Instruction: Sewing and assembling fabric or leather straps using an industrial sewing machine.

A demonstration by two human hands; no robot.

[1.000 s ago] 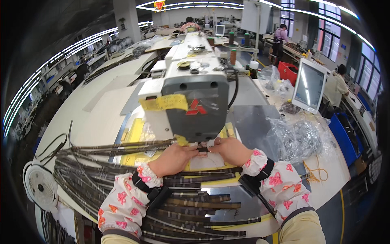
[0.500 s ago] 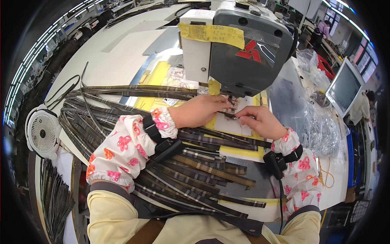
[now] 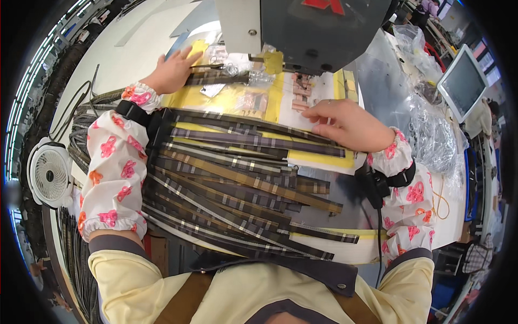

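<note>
Checked strips (image 3: 248, 181): light, limp, best taken close to the free ends

Head view, the only one supplied. The dark checked strips lie fanned across the worktop (image 3: 102, 65) between the forearms, most free ends pointing right; further lengths lie on the yellow-and-clear plate (image 3: 274, 100) by the left hand (image 3: 174, 71).

The left hand is reached out over the plate's left side, fingers spread; its grip is wide, with no strip visibly pinched. Contact with the dark length just beside its fingertips cannot be confirmed. The right hand (image 3: 350, 125) is held below the machine head (image 3: 324, 32), near the pink pieces (image 3: 302, 89); its fingers are loosely bent, thumb and forefinger apart, nothing seen between them.

Handling, as judged: each strip appears to be thin fabric, light and flexible, likely to sag or twist if lifted by one point. Breakage is improbable; slipping over neighbours and tangling are the likelier faults, given the overlap. Recommended hold: flat between thumb and forefinger near a free right end, the second hand supporting further along to keep the length straight.
</note>
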